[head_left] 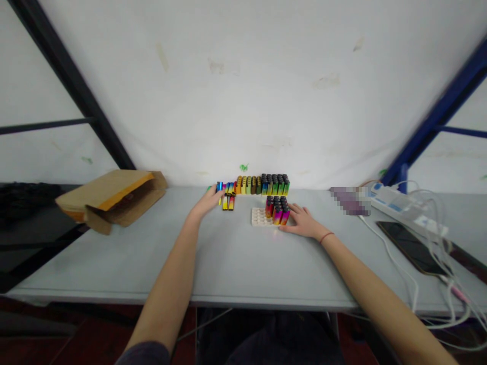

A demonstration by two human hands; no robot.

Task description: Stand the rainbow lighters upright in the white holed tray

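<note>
A white tray with round pockets [261, 218] lies on the table. Several red and pink cylinders with black tops [280, 213] stand upright on its right part. My right hand [302, 221] rests at the tray's right side, fingers apart, beside these cylinders. Behind the tray, near the wall, are upright yellow cylinders [246, 184] and green-and-blue ones with black tops [275, 184]. My left hand [207, 200] reaches to the left end of this row, its fingers at a shiny blue piece [219, 186]. Two yellow-and-red pieces [228, 203] lie just right of that hand.
An open brown cardboard box [114, 197] lies at the left of the grey table [243, 268]. At the right are a black phone [411, 246], a white power strip [407, 210] and tangled white cables. A wall stands behind.
</note>
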